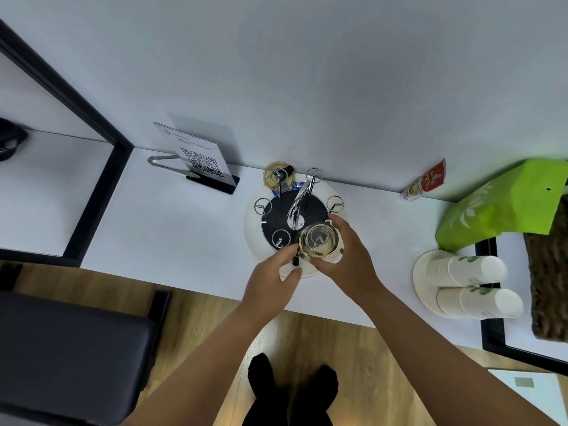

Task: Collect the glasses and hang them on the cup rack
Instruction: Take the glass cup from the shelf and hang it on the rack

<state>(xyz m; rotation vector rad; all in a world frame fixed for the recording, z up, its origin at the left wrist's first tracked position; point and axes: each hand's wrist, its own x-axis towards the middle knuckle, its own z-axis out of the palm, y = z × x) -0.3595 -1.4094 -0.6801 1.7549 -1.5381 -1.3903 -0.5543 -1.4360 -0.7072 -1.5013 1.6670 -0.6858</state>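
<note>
Gold-rimmed glass [318, 240] being positioned over cup rack [295, 218].
Right hand [347, 256] is gripping it; left hand [270, 279] is touching it, fingers relaxed.

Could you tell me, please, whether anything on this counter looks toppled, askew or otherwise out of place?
Two stacks of paper cups lie on their sides across a paper plate at the right, rather than upright. A small red and white carton leans tilted against the wall. No spill shows.

The cup rack [295, 222] stands mid-table [184, 229], one glass [277, 176] hung at its back. QR sign [201, 159] behind-left; paper cup stacks [473, 287] lie right, bag [498, 207] behind them.
</note>
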